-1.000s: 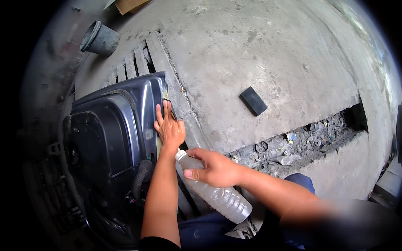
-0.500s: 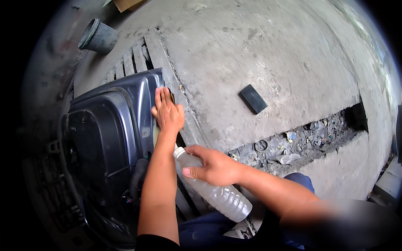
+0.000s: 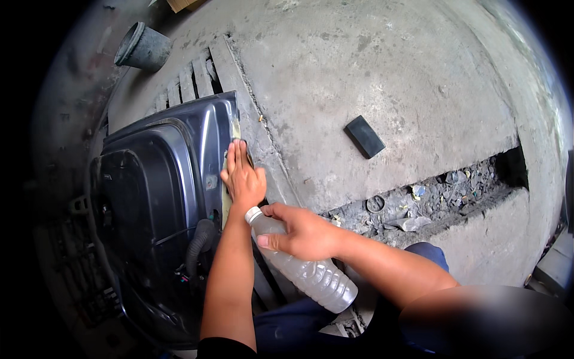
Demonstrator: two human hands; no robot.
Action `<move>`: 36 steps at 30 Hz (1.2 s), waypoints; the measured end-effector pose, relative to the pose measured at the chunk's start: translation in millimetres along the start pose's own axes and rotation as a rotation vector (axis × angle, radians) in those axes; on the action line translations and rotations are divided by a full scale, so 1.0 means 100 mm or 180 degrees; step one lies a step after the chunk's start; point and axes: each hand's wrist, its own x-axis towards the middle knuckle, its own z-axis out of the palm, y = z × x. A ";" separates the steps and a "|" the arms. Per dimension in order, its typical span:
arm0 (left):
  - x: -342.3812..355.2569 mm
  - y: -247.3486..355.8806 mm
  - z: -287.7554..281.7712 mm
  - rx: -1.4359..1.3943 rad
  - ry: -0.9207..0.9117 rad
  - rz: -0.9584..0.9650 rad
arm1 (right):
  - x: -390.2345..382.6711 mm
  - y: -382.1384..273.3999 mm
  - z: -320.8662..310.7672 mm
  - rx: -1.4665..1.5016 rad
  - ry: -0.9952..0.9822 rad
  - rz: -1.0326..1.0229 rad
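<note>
A dark grey car body panel [image 3: 200, 134] with moulded ridges lies on the left. My left hand [image 3: 246, 179] rests flat along its right edge, fingers stretched out close together. Beside those fingers shows the edge of a thin dark piece [image 3: 250, 161], mostly covered by the hand; its kind I cannot make out. Pale, yellowish bare patches [image 3: 235, 129] mark the panel's edge. In my right hand [image 3: 308, 233] is a clear plastic bottle [image 3: 326, 284] with a white cap, tilted, its cap end close to my left wrist. Whether it holds liquid I cannot tell.
On the concrete floor [image 3: 299, 72] to the right lies a dark rectangular block [image 3: 365, 137]. Beyond it runs a sunken trench [image 3: 412, 206] with rubble and litter. A grey bucket [image 3: 146, 49] lies tipped at the far left, near slatted gaps [image 3: 192, 84] in the floor.
My left hand has slid toward me along the panel's edge, uncovering a pale patch near the corner. The thin dark piece moved with it. The right hand keeps its hold on the bottle.
</note>
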 end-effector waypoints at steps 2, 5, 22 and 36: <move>-0.02 0.02 0.01 -0.0041 -0.0042 -0.0092 | 0.01 0.07 0.00 -0.0113 0.0080 -0.0103; 0.36 0.03 -0.06 -0.0107 0.0182 -0.0169 | 0.05 0.01 0.06 -0.0085 0.0169 0.0012; -0.10 -0.02 0.13 -0.0103 0.0084 -0.0163 | 0.07 0.09 0.02 0.0197 0.0193 -0.0192; 0.20 0.06 -0.06 0.0050 0.0030 -0.0209 | 0.09 0.07 0.08 0.0195 0.0099 -0.0027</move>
